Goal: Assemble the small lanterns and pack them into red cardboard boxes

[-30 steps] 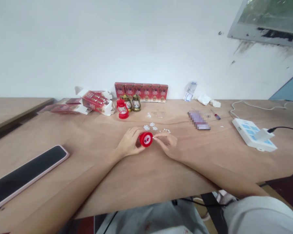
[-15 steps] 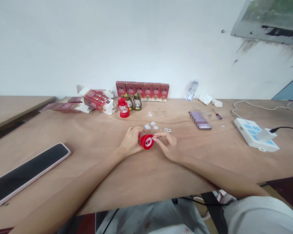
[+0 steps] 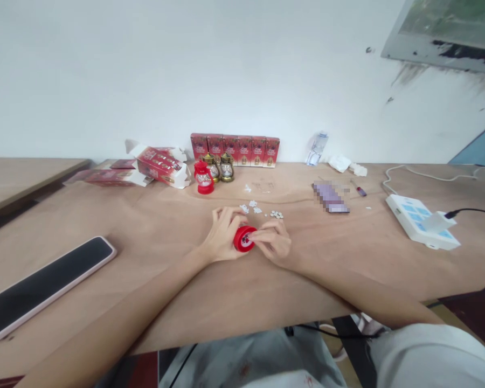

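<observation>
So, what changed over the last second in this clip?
The right hand moved its fingers from the rim of the red lantern to lie across its round end, covering the right part. The left hand kept its grip. Phone, boxes and power strip stayed put.

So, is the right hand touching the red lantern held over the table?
Touching. In the head view the right hand rests its fingertips on the round base of the red lantern, no gap showing, while the left hand grips the other side.

Boxes (image 3: 235,146) stand behind three lanterns (image 3: 213,172); power strip (image 3: 420,222) lies far right
</observation>
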Demonstrator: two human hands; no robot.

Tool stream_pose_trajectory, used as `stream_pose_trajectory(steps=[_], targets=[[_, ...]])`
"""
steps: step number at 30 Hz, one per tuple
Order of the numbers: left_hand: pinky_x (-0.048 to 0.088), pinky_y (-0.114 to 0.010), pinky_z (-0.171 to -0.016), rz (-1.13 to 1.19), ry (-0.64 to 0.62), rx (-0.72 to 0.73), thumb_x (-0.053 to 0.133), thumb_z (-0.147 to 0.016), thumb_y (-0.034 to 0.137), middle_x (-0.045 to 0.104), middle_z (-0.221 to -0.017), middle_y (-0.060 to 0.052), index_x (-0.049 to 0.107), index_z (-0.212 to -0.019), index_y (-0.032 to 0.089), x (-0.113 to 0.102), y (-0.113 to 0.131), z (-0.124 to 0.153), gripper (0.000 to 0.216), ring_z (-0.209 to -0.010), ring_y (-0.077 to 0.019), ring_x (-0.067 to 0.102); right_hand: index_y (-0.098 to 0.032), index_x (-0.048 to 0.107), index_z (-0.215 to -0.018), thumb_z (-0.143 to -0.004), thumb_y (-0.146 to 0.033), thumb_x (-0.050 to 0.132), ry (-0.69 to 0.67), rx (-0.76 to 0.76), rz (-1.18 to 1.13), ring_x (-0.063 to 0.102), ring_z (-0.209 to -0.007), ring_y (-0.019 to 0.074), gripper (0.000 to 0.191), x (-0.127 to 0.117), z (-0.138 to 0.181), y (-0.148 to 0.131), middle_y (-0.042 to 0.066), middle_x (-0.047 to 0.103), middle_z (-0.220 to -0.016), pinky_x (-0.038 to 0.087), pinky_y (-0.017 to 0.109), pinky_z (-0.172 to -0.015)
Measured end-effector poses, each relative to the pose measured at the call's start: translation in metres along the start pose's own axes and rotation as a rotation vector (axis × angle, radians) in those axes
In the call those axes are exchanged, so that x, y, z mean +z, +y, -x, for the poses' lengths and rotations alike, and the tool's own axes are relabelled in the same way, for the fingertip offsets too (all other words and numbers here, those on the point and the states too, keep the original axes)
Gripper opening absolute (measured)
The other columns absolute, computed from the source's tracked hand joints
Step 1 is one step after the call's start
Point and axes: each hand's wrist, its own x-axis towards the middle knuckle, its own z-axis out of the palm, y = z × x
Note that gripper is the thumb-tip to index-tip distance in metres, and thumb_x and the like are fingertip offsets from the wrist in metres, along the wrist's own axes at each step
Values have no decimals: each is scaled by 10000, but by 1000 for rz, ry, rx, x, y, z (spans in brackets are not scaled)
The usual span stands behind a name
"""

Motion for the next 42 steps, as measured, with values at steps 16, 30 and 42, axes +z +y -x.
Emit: stream_pose_trajectory(steps=[16, 30, 42], targets=[[367, -459, -856, 46, 21, -64, 663, -654, 491, 488, -1100, -122, 501, -1069, 198, 5, -24, 11, 534, -1015, -293, 468, -206, 590, -868, -790, -110, 511, -102, 175, 193, 543, -826, 216, 147, -26, -8, 37, 46, 650, -809, 386, 368, -740], [378, -438, -916, 106, 90, -103, 669, -682, 384, 486, -1116, -96, 457, -1185, 216, -1, -20, 6, 571, -1062, -280, 473, -187, 685, -818, -807, -111, 551, -565, 140, 344, 508, -802, 218, 155, -34, -7, 68, 69, 692, -795, 344, 356, -698], [382, -413, -902, 100, 126, -176, 656, -693, 304, 483, -1111, -90, 469, -1177, 199, 4, -3, 3, 530, -1038, -267, 453, -225, 587, -843, -810, -224, 636, 91, 308, -70, 623, -742, 149, 59, -23, -15, 18, 8, 659, -788, 514, 294, -672]])
